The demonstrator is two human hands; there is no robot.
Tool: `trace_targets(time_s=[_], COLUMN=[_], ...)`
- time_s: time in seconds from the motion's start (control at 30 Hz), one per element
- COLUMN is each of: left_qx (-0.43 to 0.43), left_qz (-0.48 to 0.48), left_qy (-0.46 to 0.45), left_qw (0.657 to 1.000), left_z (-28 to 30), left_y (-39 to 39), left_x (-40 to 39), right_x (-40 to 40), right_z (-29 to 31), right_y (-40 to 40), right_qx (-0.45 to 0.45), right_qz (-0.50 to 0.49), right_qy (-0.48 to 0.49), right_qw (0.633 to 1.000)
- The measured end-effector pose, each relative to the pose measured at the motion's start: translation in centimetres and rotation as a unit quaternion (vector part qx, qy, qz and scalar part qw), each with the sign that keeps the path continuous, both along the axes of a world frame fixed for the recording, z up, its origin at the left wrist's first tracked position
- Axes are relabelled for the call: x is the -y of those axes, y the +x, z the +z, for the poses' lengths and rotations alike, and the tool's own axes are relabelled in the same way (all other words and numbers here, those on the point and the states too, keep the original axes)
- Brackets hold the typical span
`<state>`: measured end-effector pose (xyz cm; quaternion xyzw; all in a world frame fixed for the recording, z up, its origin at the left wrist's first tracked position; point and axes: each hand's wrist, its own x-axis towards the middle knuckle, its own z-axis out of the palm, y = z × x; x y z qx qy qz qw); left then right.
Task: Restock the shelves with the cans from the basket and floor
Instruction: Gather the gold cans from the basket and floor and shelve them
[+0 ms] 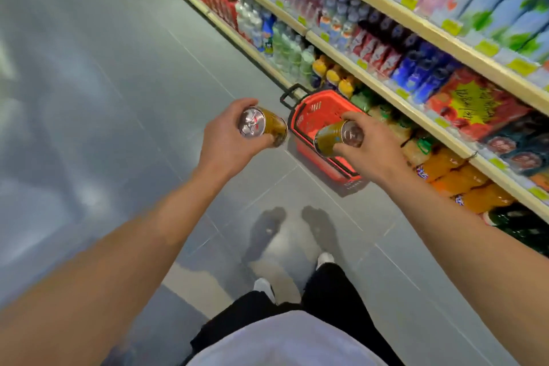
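Cans, two, gold-sided with silver ends, both held above the grey floor (124, 104) near frame centre. Can one (263, 126), at about 10 o'clock from centre, was gripped by the left hand (230, 140), fingers curled round its body; its long axis lay tilted, the silver end with pull tab facing the camera and toward 8 o'clock, the far end pointing toward 2 o'clock. Can two (337, 138), at about 2 o'clock from centre, was gripped by the right hand (372, 148), fingers and thumb wrapped round the end nearest the camera; its axis also lay tilted, silver end facing toward 4 o'clock, gold body pointing toward 10 o'clock. Basket (319, 110), one, red with a black handle, stood on the floor just beside the shelves (386, 85), directly under the right hand; that hand and can two covered part of its inside, so its contents could not be counted. Shelf boards, three visible, running from 11 o'clock to 4 o'clock along the right, upper ones cut off by the frame edge. Bottles and cartons on them were blurred; labels unreadable, number uncertain. Shoes, two, white, at 6 o'clock, partly hidden by black trousers. Print on both cans was too smeared to read.
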<state>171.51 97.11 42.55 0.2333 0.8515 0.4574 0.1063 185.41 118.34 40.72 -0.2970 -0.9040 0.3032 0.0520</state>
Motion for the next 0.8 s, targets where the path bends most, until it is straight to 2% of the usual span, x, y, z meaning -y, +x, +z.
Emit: trace_targets(time_s=[0.2,0.4,0.63,0.8], left_qx=[-0.014,-0.027,-0.044,-0.05], left_qz=[0.055,0.105,0.099,0.078], left_qy=[0.027,0.046,0.053,0.077], left_qw=[0.998,0.993,0.993,0.993], left_z=[1.2,2.3,5.4,6.5], left_y=[-10.5,-22.6,-36.2,-45.9], left_x=[3.2,2.5,-1.2,-4.5], right_x=[1.3,-0.8,-5.7,-8.1], right_z=[2.3,3.0,7.5,10.1], right_y=[-12.0,-26.4,-40.4,-49.2], right_qx=[-0.016,-0.043,-0.053,-0.049], right_qz=[0.056,0.098,0.122,0.095], right_qy=[0.021,0.023,0.065,0.08], right_qw=[0.998,0.994,0.989,0.991])
